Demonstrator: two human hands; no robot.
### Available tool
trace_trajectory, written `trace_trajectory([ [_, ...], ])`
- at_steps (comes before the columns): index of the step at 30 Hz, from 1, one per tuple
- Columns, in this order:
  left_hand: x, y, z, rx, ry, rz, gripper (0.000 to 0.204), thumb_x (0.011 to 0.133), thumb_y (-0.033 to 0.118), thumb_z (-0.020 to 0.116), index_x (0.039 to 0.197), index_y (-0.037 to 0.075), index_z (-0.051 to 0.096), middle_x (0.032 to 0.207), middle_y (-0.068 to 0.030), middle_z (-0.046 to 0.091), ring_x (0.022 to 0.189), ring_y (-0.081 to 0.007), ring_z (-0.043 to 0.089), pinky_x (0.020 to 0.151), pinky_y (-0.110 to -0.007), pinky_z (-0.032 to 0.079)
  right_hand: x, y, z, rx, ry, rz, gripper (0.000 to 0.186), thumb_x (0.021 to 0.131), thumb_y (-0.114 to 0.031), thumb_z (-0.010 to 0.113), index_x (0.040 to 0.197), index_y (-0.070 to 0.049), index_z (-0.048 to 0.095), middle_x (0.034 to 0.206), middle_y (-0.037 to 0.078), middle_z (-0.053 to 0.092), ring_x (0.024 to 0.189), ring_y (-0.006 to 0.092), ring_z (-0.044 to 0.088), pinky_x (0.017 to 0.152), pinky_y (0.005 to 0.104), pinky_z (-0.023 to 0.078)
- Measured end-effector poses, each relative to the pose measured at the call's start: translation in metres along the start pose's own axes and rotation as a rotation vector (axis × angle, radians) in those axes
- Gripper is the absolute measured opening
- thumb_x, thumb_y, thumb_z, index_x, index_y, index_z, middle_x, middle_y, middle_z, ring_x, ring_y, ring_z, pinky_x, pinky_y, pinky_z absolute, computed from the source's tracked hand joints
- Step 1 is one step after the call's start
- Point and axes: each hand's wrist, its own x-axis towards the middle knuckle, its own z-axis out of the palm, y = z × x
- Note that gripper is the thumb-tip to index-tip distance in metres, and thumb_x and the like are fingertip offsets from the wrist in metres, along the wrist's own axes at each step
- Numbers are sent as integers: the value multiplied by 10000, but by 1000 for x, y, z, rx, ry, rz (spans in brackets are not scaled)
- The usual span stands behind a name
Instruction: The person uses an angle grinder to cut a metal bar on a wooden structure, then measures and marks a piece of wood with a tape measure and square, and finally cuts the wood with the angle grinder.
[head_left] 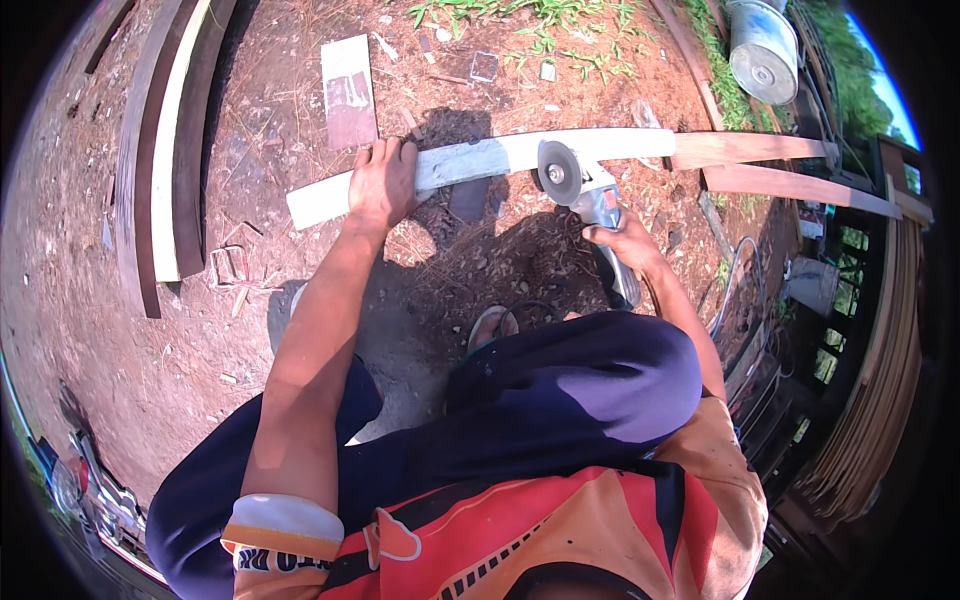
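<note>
A long pale wooden plank (615, 144) lies across in front of me, its left part partly in shadow. My left hand (383, 185) grips the plank near its left end, fingers over the far edge. In my right hand (625, 242) is a blue and grey angle grinder (600, 203), held by its body. The grinder's dark round disc (559, 173) overlaps the near edge of the plank; whether it touches the wood I cannot tell. Some of the right fingers are hidden behind the tool.
Reddish boards (750, 150) extend at the plank's right end. A short board (347, 92) lies on the dirt beyond my left hand. Long dark and pale planks (170, 170) lie at the left. A bucket (764, 55) stands far right, and stacked thin boards (870, 400) are at the right.
</note>
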Motion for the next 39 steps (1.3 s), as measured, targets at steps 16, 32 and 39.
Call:
trace_trajectory([
  [16, 1, 1, 0, 15, -34, -9, 577, 809, 424, 803, 1181, 54, 562, 1212, -126, 574, 1218, -300, 547, 1057, -457, 423, 6, 11, -3, 24, 1, -14, 573, 811, -174, 815, 1317, -14, 600, 1208, 102, 700, 1124, 208, 650, 1008, 350, 490],
  [32, -3, -4, 8, 55, 11, 5, 633, 780, 429, 819, 1206, 61, 530, 1170, -120, 590, 1192, -280, 549, 1034, -443, 445, -1, -13, 3, -56, 33, -34, 495, 824, -225, 801, 1250, -24, 646, 1115, 84, 720, 1027, 193, 666, 950, 337, 492],
  [39, -1, -1, 7, 63, 3, -7, 632, 748, 394, 834, 1204, 76, 533, 1175, -98, 595, 1187, -260, 557, 1017, -440, 439, -3, -22, 2, -118, 29, -39, 438, 827, -168, 777, 1228, -32, 665, 1126, 75, 722, 1041, 183, 670, 949, 335, 501],
])
